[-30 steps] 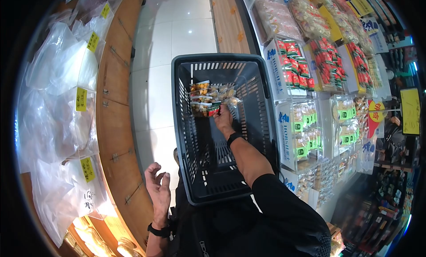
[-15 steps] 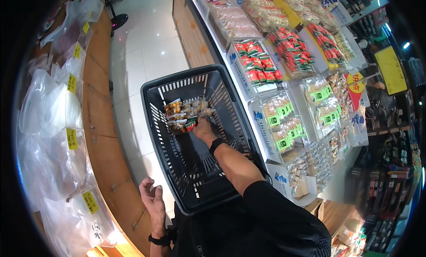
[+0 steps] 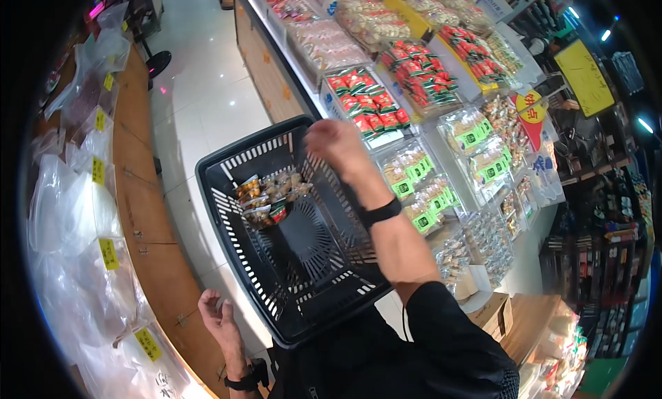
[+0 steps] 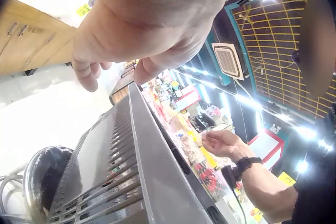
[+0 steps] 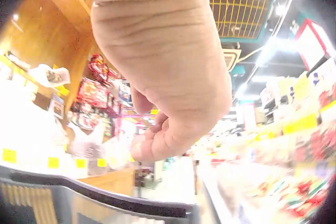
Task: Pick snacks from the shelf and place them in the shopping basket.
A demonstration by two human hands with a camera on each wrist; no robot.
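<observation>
A dark grey shopping basket point(image 3: 310, 240) sits in front of the body. Several small clear snack packets point(image 3: 256, 189) lie toward its far left end, with one red-and-green packet point(image 3: 278, 211) beside them. My right hand point(image 3: 338, 147), slightly blurred, hovers over the basket's right rim near the shelf. Its fingers are loosely bent and nothing shows in them, as the right wrist view also shows above the basket rim point(image 5: 105, 198). Outside the basket on the left hangs my left hand point(image 3: 222, 323), fingers relaxed and holding nothing. The left wrist view places it beside the basket wall point(image 4: 118, 145).
On the right, a display holds bins of red-and-green packets point(image 3: 363, 103), green-labelled packets point(image 3: 414, 168) and other snacks. Wooden cabinets point(image 3: 148, 227) with plastic-covered bins line the left. A tiled aisle point(image 3: 200, 116) runs ahead between them.
My right hand has left the red-and-green packet in the basket and risen toward the right rim. The view has turned rightward, and the left hand still hangs beside the basket.
</observation>
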